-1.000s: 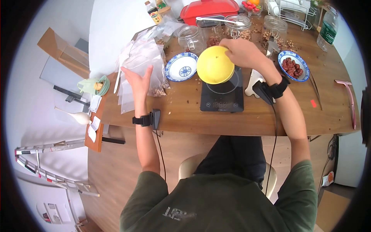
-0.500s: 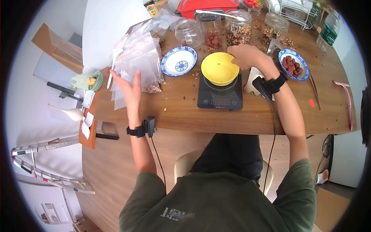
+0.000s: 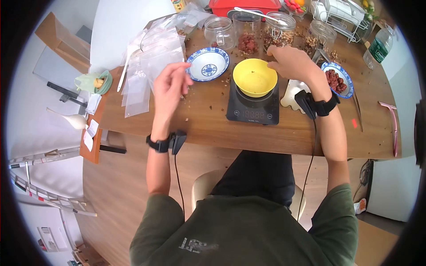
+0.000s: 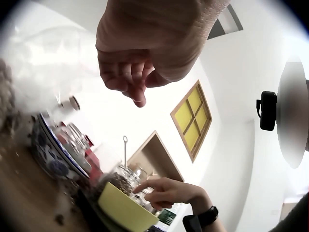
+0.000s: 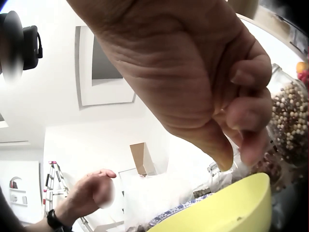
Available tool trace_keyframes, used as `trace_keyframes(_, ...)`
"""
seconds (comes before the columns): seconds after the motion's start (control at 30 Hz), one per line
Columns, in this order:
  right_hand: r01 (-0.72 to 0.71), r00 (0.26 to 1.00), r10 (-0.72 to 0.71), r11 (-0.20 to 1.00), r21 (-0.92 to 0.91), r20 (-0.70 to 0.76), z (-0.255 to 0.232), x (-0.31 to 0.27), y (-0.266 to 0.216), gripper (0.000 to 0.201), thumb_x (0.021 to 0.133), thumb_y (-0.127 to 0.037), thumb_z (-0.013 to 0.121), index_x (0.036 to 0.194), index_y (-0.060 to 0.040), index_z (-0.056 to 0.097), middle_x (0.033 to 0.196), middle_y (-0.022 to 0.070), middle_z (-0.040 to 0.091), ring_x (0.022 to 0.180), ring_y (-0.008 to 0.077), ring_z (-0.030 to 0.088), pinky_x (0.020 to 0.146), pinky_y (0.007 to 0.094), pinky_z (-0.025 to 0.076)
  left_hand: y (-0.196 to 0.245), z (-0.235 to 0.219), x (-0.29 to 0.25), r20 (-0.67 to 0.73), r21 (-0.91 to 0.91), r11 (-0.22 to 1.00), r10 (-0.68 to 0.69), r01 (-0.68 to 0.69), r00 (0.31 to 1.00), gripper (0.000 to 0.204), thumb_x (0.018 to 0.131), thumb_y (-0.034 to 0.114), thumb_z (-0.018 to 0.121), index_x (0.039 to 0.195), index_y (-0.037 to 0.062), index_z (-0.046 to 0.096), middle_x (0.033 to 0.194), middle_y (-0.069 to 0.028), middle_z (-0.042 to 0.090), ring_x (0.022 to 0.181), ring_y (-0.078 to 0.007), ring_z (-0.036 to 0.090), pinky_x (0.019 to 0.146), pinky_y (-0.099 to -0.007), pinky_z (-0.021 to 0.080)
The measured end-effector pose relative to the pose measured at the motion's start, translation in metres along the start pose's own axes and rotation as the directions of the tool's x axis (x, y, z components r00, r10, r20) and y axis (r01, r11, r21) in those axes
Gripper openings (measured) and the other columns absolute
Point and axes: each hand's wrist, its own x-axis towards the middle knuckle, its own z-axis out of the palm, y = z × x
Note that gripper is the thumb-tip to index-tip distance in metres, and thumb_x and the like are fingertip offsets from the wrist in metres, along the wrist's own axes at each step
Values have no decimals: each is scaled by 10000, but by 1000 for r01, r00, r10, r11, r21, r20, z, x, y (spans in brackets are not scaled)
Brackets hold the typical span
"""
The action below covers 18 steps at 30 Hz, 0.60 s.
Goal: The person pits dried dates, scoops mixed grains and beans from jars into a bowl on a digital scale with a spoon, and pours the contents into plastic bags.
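Observation:
A yellow bowl (image 3: 254, 79) sits on a black flat device with a lit digital display (image 3: 253, 114). My right hand (image 3: 293, 64) is just above the bowl's right rim; in the right wrist view its thumb and bent fingers (image 5: 248, 113) hold nothing. My left hand (image 3: 171, 86) hovers over the table, fingers loosely curled, with nothing in it. Near its fingertips is a blue-and-white bowl (image 3: 201, 76), empty inside. Clear plastic bags (image 3: 144, 77) lie to its left.
Behind the bowls stand glass jars (image 3: 219, 34), some with beans or dried red fruit, and a white spoon (image 3: 257, 14). Another patterned bowl (image 3: 350, 88) of dark red pieces is at right, near a water bottle (image 3: 378, 48) and a pink razor-like tool (image 3: 394, 128).
The yellow bowl came down upright onto the black device, and my right hand let go of its rim. My left hand moved right toward the patterned bowl, its fingers curling.

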Motion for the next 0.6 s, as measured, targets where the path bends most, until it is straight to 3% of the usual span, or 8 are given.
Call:
trace_keyframes(0.03,-9,1000,9,1000,18,-6,-6,-5,-4,320,826,-245,573,1075,-44,551,862,185,641,847,368,603,744,439,470,-2,8,7,125,-39,998,-50,55,991,217,946,152,447,1072,17,562,671,-26,557,499,-43,433,455,-178,336)
trace_keyframes(0.17,59,993,-58,998,10,-106,-19,-21,-14,253,840,-251,560,965,-31,557,847,184,637,846,360,609,714,456,478,-11,47,42,233,-170,973,-116,158,966,216,949,161,431,1023,6,562,595,2,493,437,-34,365,409,-177,276)
trace_keyframes(0.23,91,989,-81,993,74,-122,-26,-27,-19,242,844,-248,559,960,-36,555,800,182,633,819,364,606,694,458,474,-25,60,59,359,-478,824,-133,305,924,227,948,178,428,979,-3,560,576,21,440,415,-34,317,396,-184,241)
trace_keyframes(0.27,93,987,-84,994,56,-140,-28,-30,-22,231,845,-244,560,956,-42,558,773,179,630,808,361,608,687,456,475,-25,67,64,373,-551,742,-190,382,908,234,947,195,424,942,-2,552,558,33,377,405,-43,289,387,-190,230)
trace_keyframes(0.3,88,988,-81,995,50,-134,-28,-32,-22,231,845,-244,560,956,-42,558,773,179,630,808,361,608,687,456,475,-33,70,69,376,-558,735,-189,385,907,234,947,195,424,942,-2,552,558,33,377,405,-43,289,387,-190,230)
trace_keyframes(0.37,90,979,-89,996,-5,-182,-27,-34,-21,254,846,-236,564,1047,-81,563,693,148,612,734,342,591,661,426,455,-48,74,74,466,-692,550,-154,467,871,238,949,216,420,909,15,542,555,39,346,403,-46,283,383,-194,234)
trace_keyframes(0.47,87,980,-80,996,32,-185,-38,-40,-27,208,842,-243,569,952,-66,570,705,177,613,745,360,608,653,440,476,-60,73,69,526,-716,460,-138,524,839,242,954,237,413,860,41,520,542,42,319,402,-48,278,382,-194,237)
trace_keyframes(0.6,117,958,-101,992,45,-267,-49,-49,-28,231,833,-248,592,994,-82,580,643,155,591,684,339,599,612,414,463,-63,77,57,603,-713,372,-106,594,791,255,956,255,410,835,51,505,537,45,320,404,-45,280,380,-189,240)
